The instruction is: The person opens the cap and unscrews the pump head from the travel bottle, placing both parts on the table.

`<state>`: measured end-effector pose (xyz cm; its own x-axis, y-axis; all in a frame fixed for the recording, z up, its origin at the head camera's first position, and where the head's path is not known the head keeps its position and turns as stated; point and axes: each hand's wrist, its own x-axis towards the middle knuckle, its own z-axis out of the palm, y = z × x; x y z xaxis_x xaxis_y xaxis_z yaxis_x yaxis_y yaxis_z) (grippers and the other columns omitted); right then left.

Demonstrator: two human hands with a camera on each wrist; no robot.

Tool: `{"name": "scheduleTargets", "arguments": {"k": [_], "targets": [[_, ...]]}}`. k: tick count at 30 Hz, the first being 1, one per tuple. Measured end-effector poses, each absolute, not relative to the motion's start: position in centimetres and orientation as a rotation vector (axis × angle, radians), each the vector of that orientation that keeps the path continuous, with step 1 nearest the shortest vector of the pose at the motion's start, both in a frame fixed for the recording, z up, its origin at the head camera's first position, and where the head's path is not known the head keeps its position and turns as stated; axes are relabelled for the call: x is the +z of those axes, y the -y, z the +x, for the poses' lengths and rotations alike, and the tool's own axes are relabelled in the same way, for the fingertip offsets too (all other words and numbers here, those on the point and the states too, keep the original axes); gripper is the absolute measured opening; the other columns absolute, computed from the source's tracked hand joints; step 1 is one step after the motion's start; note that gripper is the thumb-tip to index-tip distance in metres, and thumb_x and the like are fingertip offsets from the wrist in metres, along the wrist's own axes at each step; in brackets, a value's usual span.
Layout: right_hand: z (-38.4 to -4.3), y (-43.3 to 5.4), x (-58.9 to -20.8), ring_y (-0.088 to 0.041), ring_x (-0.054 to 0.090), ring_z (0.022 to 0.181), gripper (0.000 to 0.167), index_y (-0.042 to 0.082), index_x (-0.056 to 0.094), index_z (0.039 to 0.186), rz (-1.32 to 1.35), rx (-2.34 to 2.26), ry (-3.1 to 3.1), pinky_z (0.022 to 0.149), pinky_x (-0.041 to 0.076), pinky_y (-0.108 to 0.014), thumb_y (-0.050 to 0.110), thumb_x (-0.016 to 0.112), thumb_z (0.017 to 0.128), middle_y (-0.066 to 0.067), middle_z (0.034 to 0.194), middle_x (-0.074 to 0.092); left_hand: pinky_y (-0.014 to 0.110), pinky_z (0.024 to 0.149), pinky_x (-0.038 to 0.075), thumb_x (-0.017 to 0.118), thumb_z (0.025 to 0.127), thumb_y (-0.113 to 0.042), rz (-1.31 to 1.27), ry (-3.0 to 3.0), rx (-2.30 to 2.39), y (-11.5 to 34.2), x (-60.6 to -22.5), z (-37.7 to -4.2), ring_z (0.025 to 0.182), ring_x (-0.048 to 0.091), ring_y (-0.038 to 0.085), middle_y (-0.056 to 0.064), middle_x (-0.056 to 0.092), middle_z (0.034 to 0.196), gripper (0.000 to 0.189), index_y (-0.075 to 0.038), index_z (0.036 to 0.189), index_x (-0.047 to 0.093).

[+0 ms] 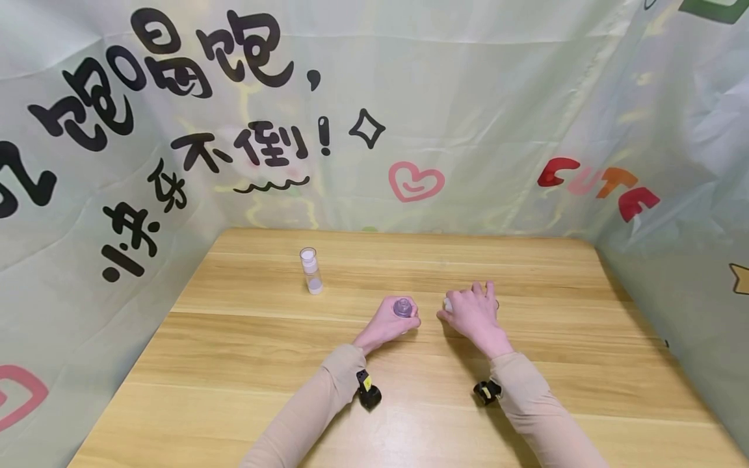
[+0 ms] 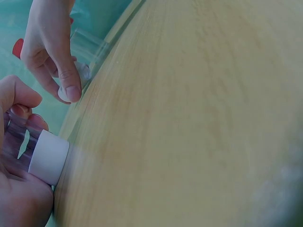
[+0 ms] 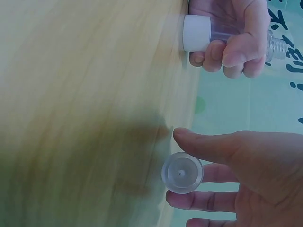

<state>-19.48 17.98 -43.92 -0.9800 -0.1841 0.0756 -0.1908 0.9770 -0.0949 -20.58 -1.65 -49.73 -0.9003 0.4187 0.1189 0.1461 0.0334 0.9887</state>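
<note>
My left hand grips a clear, slim bottle with a white base. The bottle stands upright at the tabletop, its uncapped threaded neck showing above the fingers. To the right, my right hand holds a white pump head low at the table, thumb on one side and fingers on the other. The pump head lies sideways, its round end facing the left hand. A clear cover extends from its far end, mostly hidden by the hand in the head view.
A second clear bottle with a white pump top stands upright at the back left of the wooden table. Printed cloth hangs behind and along both sides. Black wrist cameras sit under the sleeves.
</note>
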Motion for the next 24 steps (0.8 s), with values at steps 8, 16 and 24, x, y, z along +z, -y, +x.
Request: {"name": "scheduleTargets", "arguments": {"k": [8, 16, 24], "targets": [[-19.53, -17.98, -44.11, -0.048, 0.057, 0.113, 0.038, 0.009, 0.072, 0.104, 0.268, 0.164, 3.076, 0.115, 0.019, -0.071, 0.043, 0.074, 0.087, -0.019, 0.102, 0.075, 0.017, 0.054, 0.043, 0.062, 0.077, 0.008, 0.58, -2.087, 1.968, 1.67, -49.69, -20.61, 0.056, 0.049, 0.004, -0.008, 0.058, 0.068, 0.016, -0.007, 0.077, 0.056], [-20.12, -18.61, -44.16, -0.051, 0.057, 0.115, 0.042, 0.012, 0.071, 0.111, 0.262, 0.189, 3.06, 0.115, 0.018, -0.073, 0.048, 0.069, 0.09, -0.022, 0.104, 0.074, 0.017, 0.053, 0.044, 0.062, 0.077, 0.008, 0.564, -2.091, 1.97, 1.24, -49.64, -21.09, 0.056, 0.05, 0.005, -0.008, 0.058, 0.069, 0.015, -0.006, 0.079, 0.058], [-19.83, -18.85, -43.88, -0.048, 0.058, 0.112, 0.047, 0.009, 0.068, 0.122, 0.235, 0.208, 2.937, 0.11, 0.024, -0.069, 0.045, 0.065, 0.093, -0.022, 0.112, 0.073, 0.017, 0.055, 0.045, 0.063, 0.078, 0.008, 0.575, -2.11, 1.934, 1.41, -49.46, -21.2, 0.056, 0.05, 0.006, -0.008, 0.057, 0.068, 0.008, 0.003, 0.084, 0.06]]}}
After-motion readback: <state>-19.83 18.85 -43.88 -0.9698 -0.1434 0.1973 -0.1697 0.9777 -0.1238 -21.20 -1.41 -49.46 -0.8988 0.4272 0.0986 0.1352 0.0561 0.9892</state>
